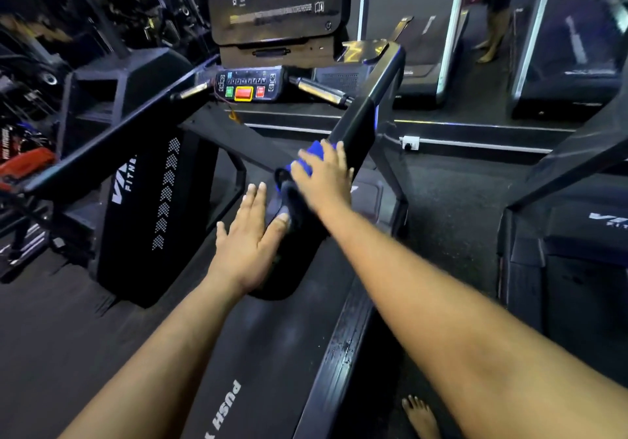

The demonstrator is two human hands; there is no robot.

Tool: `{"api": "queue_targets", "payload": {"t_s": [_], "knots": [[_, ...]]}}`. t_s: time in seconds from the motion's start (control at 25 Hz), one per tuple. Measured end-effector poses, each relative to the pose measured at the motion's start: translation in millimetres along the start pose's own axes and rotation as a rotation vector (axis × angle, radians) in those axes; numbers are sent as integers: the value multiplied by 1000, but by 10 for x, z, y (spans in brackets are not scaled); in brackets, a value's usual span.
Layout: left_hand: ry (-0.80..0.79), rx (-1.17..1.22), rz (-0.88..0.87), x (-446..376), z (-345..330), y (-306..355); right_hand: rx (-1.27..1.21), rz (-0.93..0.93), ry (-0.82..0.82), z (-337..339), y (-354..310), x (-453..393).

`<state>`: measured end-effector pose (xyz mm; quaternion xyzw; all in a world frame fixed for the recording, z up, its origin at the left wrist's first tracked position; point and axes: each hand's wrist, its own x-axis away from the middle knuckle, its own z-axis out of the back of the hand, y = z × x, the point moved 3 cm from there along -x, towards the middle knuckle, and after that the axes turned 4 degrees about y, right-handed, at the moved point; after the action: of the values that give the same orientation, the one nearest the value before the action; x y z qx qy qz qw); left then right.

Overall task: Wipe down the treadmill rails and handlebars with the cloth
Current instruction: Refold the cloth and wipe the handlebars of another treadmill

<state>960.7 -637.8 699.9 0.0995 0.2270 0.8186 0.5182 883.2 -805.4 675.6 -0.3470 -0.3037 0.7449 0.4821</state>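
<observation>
Soft blue cloth point(314, 153), glossy black handrail point(370, 105)

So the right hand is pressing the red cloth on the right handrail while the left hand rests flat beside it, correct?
Not quite: the cloth is blue, not red, as the head view shows. The rest holds: the right hand presses it on the right handrail while the left hand rests flat beside it.
</observation>
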Motion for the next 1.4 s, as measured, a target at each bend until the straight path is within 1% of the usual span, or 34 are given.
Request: {"api": "queue_targets", "payload": {"t_s": [0.04,0.08,0.12,0.16,0.2,0.28,0.4,0.52,0.6,0.64,0.72,0.8,0.84,0.88,0.96,1.04,1.12,1.2,1.24,1.28,1.36,1.4], "knots": [[-8,-9,-11,-50,7,38,-60,54,45,-33,-1,220],[-10,-9,-26,-109,9,76,-138,135,55,-81,-2,507],[-13,0,-42,-140,4,104,-216,210,33,-126,19,832],[-20,16,-59,-179,-11,128,-266,247,-18,-183,86,1065],[-34,27,-69,-235,-25,164,-294,246,-63,-214,166,1109],[-58,20,-73,-399,-46,232,-317,216,-69,-174,239,735],[-69,-9,-43,-663,-119,314,-180,198,-13,-110,283,-168],[-126,-145,-58,-770,-290,380,-69,55,80,111,536,-1139],[-161,-229,-83,-797,-383,388,-19,-68,116,218,593,-1387],[-168,-216,-86,-806,-401,379,-60,-81,129,196,576,-1304],[-162,-115,-82,-847,-395,340,-230,4,142,62,488,-800],[-164,-44,-67,-877,-387,322,-400,16,67,-106,501,-232],[-173,-41,-65,-879,-393,318,-460,-1,41,-150,544,-134],[-177,-48,-75,-881,-398,320,-481,7,57,-142,588,-222],[-191,-70,-87,-866,-394,337,-455,32,126,-95,698,-660],[-193,-86,-90,-860,-382,359,-518,-40,170,-41,857,-1166],[-192,-97,-90,-845,-386,374,-659,-167,214,20,1067,-1485],[-192,-99,-92,-842,-385,381,-772,-300,263,-33,1076,-1324],[-189,-100,-93,-843,-384,378,-817,-366,277,-104,1003,-1022],[-188,-102,-95,-847,-387,370,-880,-390,257,-205,923,-684],[-191,-97,-92,-862,-402,356,-940,-344,183,-492,832,-120],[-194,-95,-92,-860,-405,351,-963,-307,177,-529,866,-92]]}}
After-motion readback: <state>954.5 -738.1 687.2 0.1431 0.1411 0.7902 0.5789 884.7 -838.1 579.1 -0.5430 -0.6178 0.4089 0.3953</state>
